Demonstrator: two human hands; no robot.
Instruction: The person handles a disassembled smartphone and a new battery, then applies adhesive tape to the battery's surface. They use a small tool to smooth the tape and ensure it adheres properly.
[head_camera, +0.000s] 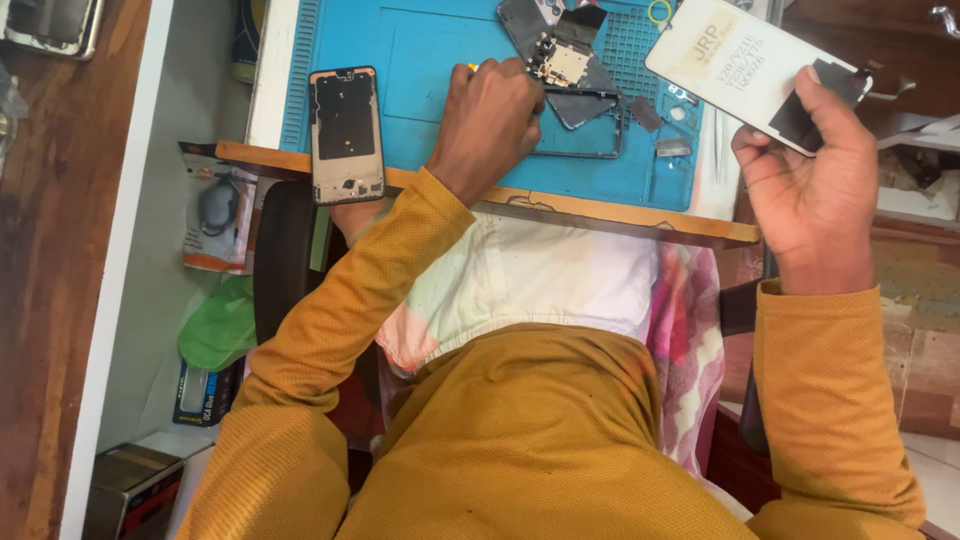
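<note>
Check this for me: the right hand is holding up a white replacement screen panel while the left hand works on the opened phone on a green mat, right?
Not quite: the mat is blue, as the head view shows. The right hand does hold the white panel, and the left hand works at the opened phone.

Left hand (495, 110) hides its fingertips and part of opened phone (570, 75); top edge crops blue mat (430, 40).

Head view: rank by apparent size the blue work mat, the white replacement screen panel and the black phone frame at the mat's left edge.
1. Blue work mat, by far the largest.
2. and 3. White replacement screen panel, held in the right hand, and black phone frame: they look alike, and the panel is raised nearer the camera, so no ranking.
</note>
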